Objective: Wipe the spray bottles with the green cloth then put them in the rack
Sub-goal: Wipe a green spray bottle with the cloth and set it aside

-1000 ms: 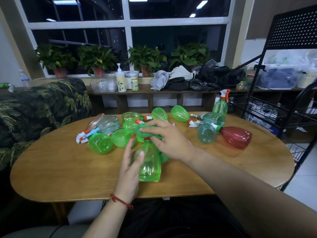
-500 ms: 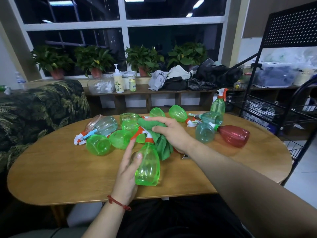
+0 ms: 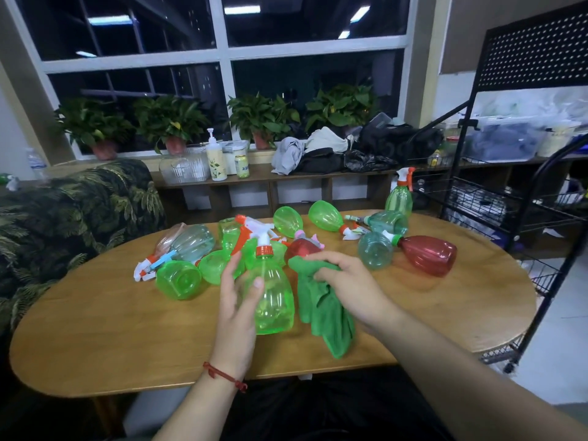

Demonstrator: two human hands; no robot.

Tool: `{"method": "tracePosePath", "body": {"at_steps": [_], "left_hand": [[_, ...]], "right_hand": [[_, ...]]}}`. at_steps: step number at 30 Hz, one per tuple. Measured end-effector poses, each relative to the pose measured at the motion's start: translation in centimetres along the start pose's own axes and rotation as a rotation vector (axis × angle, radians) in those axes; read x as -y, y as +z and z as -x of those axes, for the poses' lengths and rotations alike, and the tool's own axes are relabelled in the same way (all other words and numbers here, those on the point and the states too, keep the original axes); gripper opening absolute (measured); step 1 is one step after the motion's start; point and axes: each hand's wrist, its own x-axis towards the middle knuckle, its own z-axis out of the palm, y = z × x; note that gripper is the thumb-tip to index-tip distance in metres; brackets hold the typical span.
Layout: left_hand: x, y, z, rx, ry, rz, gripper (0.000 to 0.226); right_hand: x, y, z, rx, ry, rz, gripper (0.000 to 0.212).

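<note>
Two hands at work over an oval wooden counter [image 3: 95, 329], seen from the head view.

1. The left hand [image 3: 237, 308] is wrapped round the body of a green bottle [image 3: 273, 300], thumb across its front, fingers up its left side. A red cord [image 3: 222, 374] circles the wrist.
2. The green bottle stands near upright at the near middle of the counter, with an orange collar and a white trigger head on top. I cannot tell whether its base rests on the wood.
3. The right hand [image 3: 353, 283] has its fingers curled on a bunched cloth [image 3: 321, 310], just right of the green bottle. The cloth hangs from the fist and trails down onto the counter. I cannot tell whether the cloth touches the bottle.
4. Loose bottles [image 3: 178, 280] lie on their sides in a heap behind the hands, most of them green. Among them are a clear bottle [image 3: 194, 238] to the left, a teal bottle [image 3: 375, 254] and a red bottle [image 3: 428, 254] to the right.
5. One upright bottle [image 3: 399, 198], green with an orange trigger, is at the far edge.
6. A black wire rack [image 3: 541, 49] with a perforated back panel stands beside the right end of the counter.
7. Surroundings: a leaf-print sofa [image 3: 79, 202] on the left. Potted plants [image 3: 264, 119], a pump dispenser [image 3: 216, 160] and piled clothes [image 3: 318, 151] are along the window ledge.
</note>
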Motion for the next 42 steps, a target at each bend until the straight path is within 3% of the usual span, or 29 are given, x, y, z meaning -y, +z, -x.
{"method": "tracePosePath", "body": {"at_steps": [3,9,13,19,28,33,36,42], "left_hand": [[-1.0,2.9,-1.4,0.056,0.057,-0.047,0.057],[-4.0,11.5,-6.2,0.306,-0.005,-0.114,0.038],[-3.8,18.5,-11.3,0.443,-0.012,-0.163,0.034],[-0.6,28.3,-18.7,0.634,0.01,-0.245,0.059],[8.7,39.8,-24.5,0.866,-0.04,-0.427,0.066],[11.1,42.5,-25.4,0.907,0.03,-0.639,0.065],[12.0,42.6,-25.9,0.89,0.097,-0.738,0.062],[10.9,42.5,-26.8,0.791,0.258,-1.013,0.047]], "right_hand": [[0.7,-0.9,2.0,0.037,0.033,-0.129,0.035],[3.0,-6.5,1.8,-0.117,-0.004,-0.265,0.027],[3.0,-12.7,-1.6,-0.299,-0.063,-0.094,0.036],[2.7,-22.7,-8.0,-0.493,-0.084,0.06,0.04],[-3.1,-31.8,-13.9,-0.587,0.035,0.412,0.052],[-5.9,-33.0,-16.0,-0.611,0.085,0.452,0.05],[-7.1,-33.0,-17.1,-0.588,0.137,0.524,0.05],[-8.9,-32.3,-19.7,-0.704,0.147,0.545,0.056]]}}
